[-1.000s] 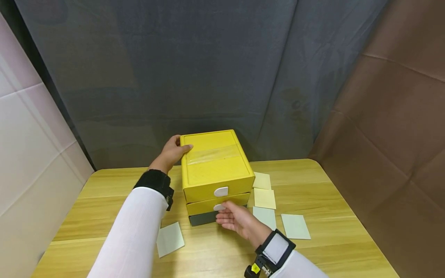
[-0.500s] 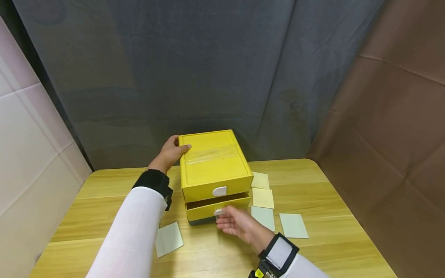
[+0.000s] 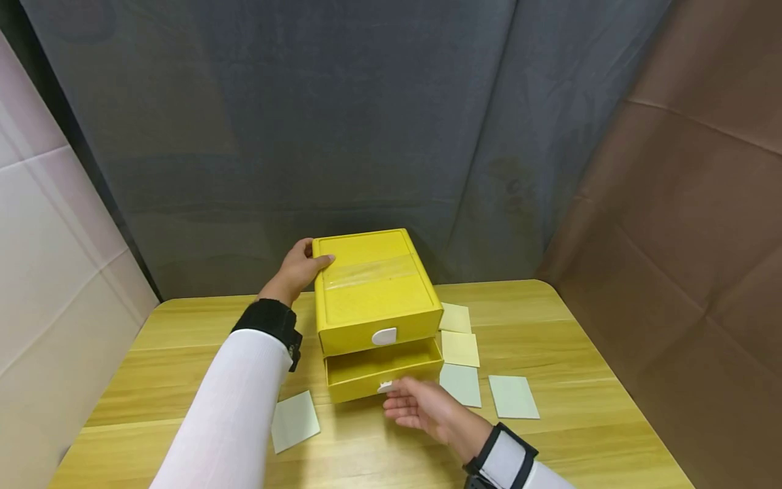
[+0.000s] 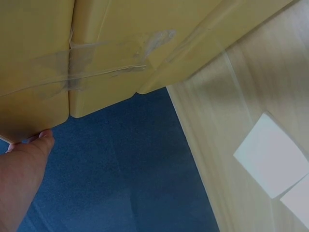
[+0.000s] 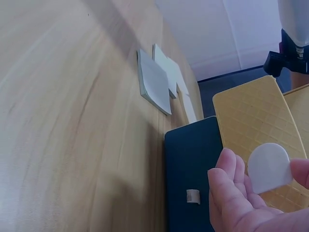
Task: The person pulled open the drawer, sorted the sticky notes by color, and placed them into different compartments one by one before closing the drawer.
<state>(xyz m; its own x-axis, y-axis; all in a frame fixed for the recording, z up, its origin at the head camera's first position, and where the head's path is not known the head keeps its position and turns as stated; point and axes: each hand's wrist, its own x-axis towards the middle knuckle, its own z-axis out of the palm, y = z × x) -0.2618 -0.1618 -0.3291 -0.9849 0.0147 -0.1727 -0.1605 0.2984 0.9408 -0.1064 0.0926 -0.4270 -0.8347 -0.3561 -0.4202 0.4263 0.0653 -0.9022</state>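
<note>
Nearest the camera, the right hand (image 3: 421, 407) pinches the white tab (image 3: 385, 386) on the front of the yellow drawer (image 3: 379, 370), thumb on one side of it and fingers (image 5: 227, 183) on the other. That drawer stands partly pulled out from the yellow drawer box (image 3: 375, 292) at the middle of the wooden tabletop (image 3: 580, 353). Pale paper cards (image 3: 513, 396) lie flat on either side of the box. Farther back, the left hand (image 3: 297, 270) grips the box's top rear left corner, thumb over the lid.
</note>
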